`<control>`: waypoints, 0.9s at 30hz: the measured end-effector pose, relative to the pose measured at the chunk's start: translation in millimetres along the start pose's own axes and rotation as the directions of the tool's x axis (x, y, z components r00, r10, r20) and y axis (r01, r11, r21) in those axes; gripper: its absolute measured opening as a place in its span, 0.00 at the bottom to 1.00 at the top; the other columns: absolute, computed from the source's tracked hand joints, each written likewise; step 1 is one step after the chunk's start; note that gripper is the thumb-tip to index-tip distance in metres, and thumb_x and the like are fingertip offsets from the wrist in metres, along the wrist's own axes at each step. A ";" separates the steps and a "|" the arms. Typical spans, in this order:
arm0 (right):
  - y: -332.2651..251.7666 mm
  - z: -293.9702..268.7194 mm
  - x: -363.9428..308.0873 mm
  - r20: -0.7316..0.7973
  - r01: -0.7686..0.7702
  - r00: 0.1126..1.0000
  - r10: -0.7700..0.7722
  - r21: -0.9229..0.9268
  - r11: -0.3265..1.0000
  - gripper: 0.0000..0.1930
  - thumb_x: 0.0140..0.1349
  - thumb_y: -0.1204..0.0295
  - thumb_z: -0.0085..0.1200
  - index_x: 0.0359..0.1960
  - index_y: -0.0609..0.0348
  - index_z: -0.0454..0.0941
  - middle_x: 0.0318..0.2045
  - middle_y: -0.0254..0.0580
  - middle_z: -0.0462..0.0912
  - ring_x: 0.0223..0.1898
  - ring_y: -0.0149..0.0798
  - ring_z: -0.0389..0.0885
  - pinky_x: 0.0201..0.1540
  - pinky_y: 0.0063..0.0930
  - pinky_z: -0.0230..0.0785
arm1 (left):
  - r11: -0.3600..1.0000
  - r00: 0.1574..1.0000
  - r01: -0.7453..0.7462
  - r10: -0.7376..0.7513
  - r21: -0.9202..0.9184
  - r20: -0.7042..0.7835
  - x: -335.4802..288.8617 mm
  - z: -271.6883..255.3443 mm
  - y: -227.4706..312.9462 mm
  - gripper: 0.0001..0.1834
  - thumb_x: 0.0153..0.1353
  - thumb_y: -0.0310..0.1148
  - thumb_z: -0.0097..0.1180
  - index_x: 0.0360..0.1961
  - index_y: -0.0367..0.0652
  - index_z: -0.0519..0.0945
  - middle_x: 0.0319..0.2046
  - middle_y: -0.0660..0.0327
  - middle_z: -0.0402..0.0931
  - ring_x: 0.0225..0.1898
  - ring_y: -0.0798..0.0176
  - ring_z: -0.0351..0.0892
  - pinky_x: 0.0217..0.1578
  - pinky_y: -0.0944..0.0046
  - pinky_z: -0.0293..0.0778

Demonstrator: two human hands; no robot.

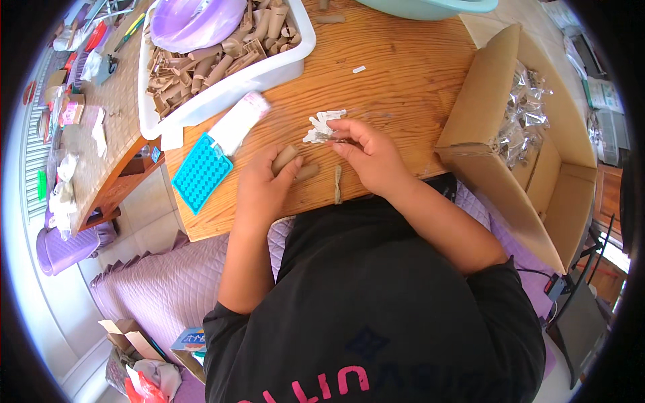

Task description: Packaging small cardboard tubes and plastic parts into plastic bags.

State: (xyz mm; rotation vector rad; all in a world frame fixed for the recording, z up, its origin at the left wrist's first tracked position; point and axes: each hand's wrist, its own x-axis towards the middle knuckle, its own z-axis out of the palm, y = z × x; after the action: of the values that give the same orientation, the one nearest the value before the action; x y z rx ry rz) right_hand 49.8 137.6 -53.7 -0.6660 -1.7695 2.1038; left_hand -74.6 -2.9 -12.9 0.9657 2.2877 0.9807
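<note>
My left hand (pixel 261 181) is closed around a short brown cardboard-like tube (pixel 285 158). A second brown tube (pixel 308 172) lies at its fingertips, and I cannot tell whether the hand grips it too. My right hand (pixel 371 158) pinches a thin dark piece (pixel 344 140), too small to name, at the edge of a loose pile of small white strips (pixel 318 125). Between the hands and the table's front edge lies a small tan bundle of thin strands (pixel 338 185). A turquoise tray with rows of small cells (pixel 203 172) rests left of my left hand.
A white plastic bin (pixel 235 91) of brown tube pieces, topped by a purple bowl (pixel 195 27), stands far left. Near it lies a white packet (pixel 240 124). An open cardboard box (pixel 463 134) with clear-wrapped items is at right. One white strip (pixel 359 69) lies farther back.
</note>
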 end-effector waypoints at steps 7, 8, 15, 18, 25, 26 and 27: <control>-4.8 -0.9 3.0 -0.100 0.022 0.994 -0.038 -0.156 0.988 0.10 0.56 0.77 0.52 0.40 0.63 0.71 0.30 0.38 0.78 0.32 0.28 0.75 0.35 0.21 0.68 | 0.943 0.943 -0.236 0.280 0.234 -0.178 3.4 -4.4 -3.8 0.12 0.50 0.31 0.59 0.36 0.40 0.77 0.31 0.51 0.74 0.31 0.48 0.73 0.33 0.58 0.69; -4.3 -1.3 3.2 -0.163 0.021 0.986 -0.037 -0.099 0.995 0.08 0.55 0.75 0.54 0.36 0.63 0.72 0.28 0.40 0.79 0.29 0.30 0.76 0.32 0.24 0.68 | 0.943 0.943 -0.235 0.280 0.235 -0.180 3.1 -4.9 -2.6 0.12 0.50 0.31 0.59 0.36 0.40 0.77 0.31 0.51 0.74 0.31 0.48 0.73 0.33 0.58 0.69; -25.9 -16.0 2.6 -0.155 0.263 0.912 -0.379 -0.488 0.832 0.02 0.55 0.78 0.53 0.30 0.62 0.73 0.27 0.34 0.76 0.26 0.26 0.72 0.29 0.20 0.66 | 0.951 0.966 -0.242 0.218 -0.191 -0.138 -12.6 -1.6 14.0 0.13 0.51 0.26 0.58 0.39 0.37 0.73 0.31 0.55 0.74 0.33 0.58 0.75 0.33 0.65 0.70; -46.3 -24.0 -0.6 0.142 0.498 0.799 -0.585 -0.700 0.511 0.03 0.51 0.78 0.55 0.27 0.60 0.74 0.24 0.38 0.75 0.25 0.35 0.73 0.29 0.26 0.65 | 0.932 0.963 -0.262 0.236 -0.249 -0.130 -16.6 -0.9 22.4 0.12 0.52 0.26 0.57 0.39 0.37 0.72 0.31 0.57 0.74 0.34 0.63 0.74 0.33 0.68 0.69; -60.6 -16.7 -25.1 0.293 0.500 0.865 -0.408 -0.570 0.652 0.05 0.49 0.74 0.56 0.27 0.58 0.74 0.24 0.41 0.74 0.27 0.43 0.74 0.29 0.30 0.66 | 0.634 0.979 0.184 -0.048 -0.751 0.200 -19.8 9.9 37.0 0.10 0.58 0.29 0.53 0.40 0.36 0.74 0.29 0.64 0.74 0.25 0.74 0.73 0.26 0.75 0.71; -59.9 -16.4 -27.3 0.229 0.438 0.898 -0.376 -0.545 0.715 0.06 0.50 0.71 0.56 0.28 0.58 0.73 0.25 0.41 0.75 0.28 0.45 0.75 0.30 0.32 0.67 | 0.635 0.979 0.184 -0.048 -0.750 0.199 -20.4 11.6 38.4 0.10 0.58 0.29 0.53 0.40 0.36 0.74 0.29 0.64 0.74 0.25 0.74 0.73 0.26 0.75 0.71; -60.6 -15.0 -30.4 0.230 0.440 0.897 -0.376 -0.543 0.715 0.06 0.50 0.71 0.56 0.28 0.58 0.73 0.25 0.41 0.75 0.28 0.45 0.75 0.30 0.32 0.67 | 0.628 0.970 0.219 -0.055 -0.747 0.238 -21.2 13.0 39.4 0.11 0.59 0.30 0.53 0.40 0.35 0.74 0.28 0.65 0.74 0.23 0.75 0.72 0.24 0.76 0.71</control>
State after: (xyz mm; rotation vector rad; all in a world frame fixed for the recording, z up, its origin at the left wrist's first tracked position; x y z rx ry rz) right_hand 79.9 145.9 8.3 -0.2472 -2.3878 1.3052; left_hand -36.1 6.3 11.7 0.4591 1.4725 1.5269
